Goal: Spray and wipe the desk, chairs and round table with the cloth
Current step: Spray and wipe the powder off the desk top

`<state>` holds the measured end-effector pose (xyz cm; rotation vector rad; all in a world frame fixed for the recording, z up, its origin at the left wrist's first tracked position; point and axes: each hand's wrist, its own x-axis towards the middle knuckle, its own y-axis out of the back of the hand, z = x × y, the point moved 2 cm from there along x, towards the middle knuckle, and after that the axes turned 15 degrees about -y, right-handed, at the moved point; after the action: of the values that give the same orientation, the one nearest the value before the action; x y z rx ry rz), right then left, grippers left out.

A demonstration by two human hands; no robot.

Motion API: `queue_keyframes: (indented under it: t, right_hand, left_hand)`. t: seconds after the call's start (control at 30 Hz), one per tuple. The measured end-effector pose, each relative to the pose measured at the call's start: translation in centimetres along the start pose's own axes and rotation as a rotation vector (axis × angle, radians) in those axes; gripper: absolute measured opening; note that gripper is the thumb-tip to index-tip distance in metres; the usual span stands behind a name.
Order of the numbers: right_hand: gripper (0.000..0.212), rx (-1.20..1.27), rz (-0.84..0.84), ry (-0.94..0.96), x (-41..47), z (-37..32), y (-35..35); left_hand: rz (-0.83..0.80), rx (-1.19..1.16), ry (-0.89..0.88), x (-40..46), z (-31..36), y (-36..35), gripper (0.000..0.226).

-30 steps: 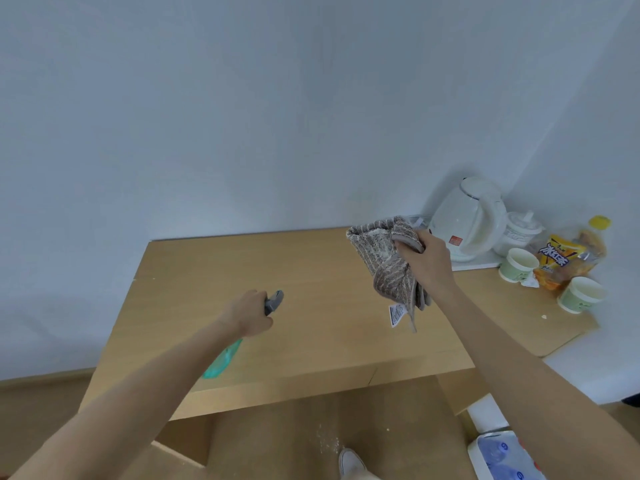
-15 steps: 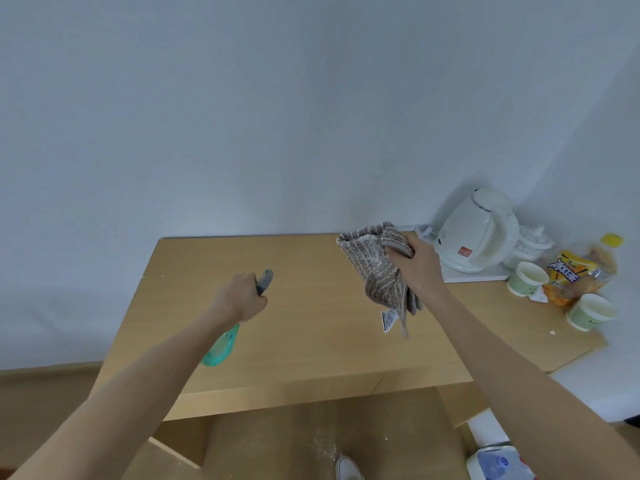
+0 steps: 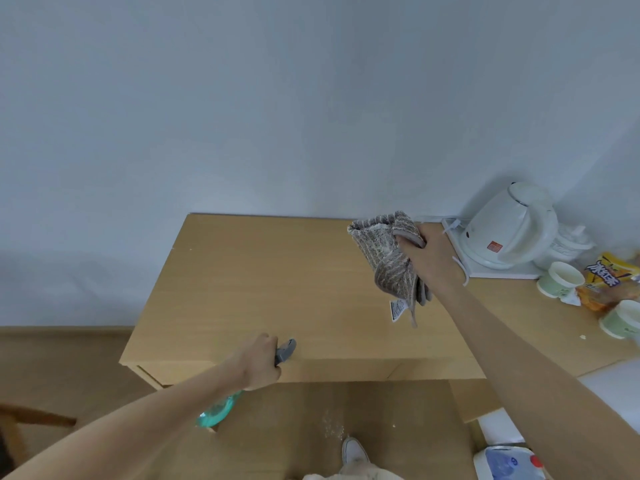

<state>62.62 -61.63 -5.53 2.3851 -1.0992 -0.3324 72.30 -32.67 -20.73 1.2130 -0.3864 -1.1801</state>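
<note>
A light wooden desk (image 3: 277, 289) stands against the white wall. My left hand (image 3: 258, 363) grips a teal spray bottle (image 3: 218, 412) with a grey nozzle, held at the desk's front edge and pointing over the top. My right hand (image 3: 433, 258) holds a bunched grey striped cloth (image 3: 388, 258) in the air above the desk's right half; a white label dangles from it. The chairs and the round table are out of view.
A white electric kettle (image 3: 512, 226) on a white tray (image 3: 498, 271) sits at the desk's right end, with a white lidded pot (image 3: 571, 244), two paper cups (image 3: 561, 278), and an orange snack bag (image 3: 609, 282). A wooden floor lies below, my shoe (image 3: 353, 452) on it.
My left hand with the spray bottle has drawn back toward the desk's front edge. My right hand with the cloth stays raised over the desk's right half, nearer the kettle.
</note>
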Motion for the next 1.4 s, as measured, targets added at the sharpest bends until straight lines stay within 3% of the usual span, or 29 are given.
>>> queue_keyframes:
  t: [0.07, 0.17, 0.4, 0.57, 0.63, 0.87, 0.97, 1.17, 1.4]
  right_hand:
    - [0.035, 0.017, -0.010, -0.020, -0.1, 0.2, -0.6]
    - [0.007, 0.017, -0.034, -0.027, -0.1, 0.1, -1.4]
    - [0.006, 0.009, -0.069, -0.011, 0.3, -0.9, -3.1]
    - [0.024, 0.001, -0.066, 0.013, 0.0, -1.6, -4.5]
    - [0.020, -0.001, -0.075, 0.016, 0.0, -1.8, -4.8]
    - [0.016, 0.020, -0.100, 0.010, 0.6, -2.8, -4.8]
    - [0.006, -0.003, -0.109, 0.012, 1.0, -3.0, -4.9]
    - [0.009, -0.034, -0.174, 0.025, 0.8, -3.8, -6.7]
    - [0.012, -0.077, -0.262, 0.089, -0.1, -5.5, -10.6]
  left_hand:
    - [-0.016, -0.007, 0.012, -0.4, 0.0, -1.0, 0.015]
    - [0.025, -0.049, 0.013, -0.6, 0.0, -0.9, 0.012]
    - [0.290, -0.054, 0.128, -2.2, -3.6, 5.2, 0.012]
    - [0.391, 0.034, 0.292, -3.3, -7.6, 11.7, 0.012]
    - [0.418, 0.070, 0.337, -3.2, -8.3, 13.5, 0.013]
    - [0.292, 0.115, 0.380, -2.0, -9.1, 14.0, 0.013]
    - [0.302, 0.098, 0.333, -2.0, -9.3, 12.8, 0.011]
    - [0.345, 0.043, 0.304, -4.6, -9.5, 9.6, 0.013]
    - [0.277, -0.072, 0.327, -8.2, -8.3, 4.4, 0.010]
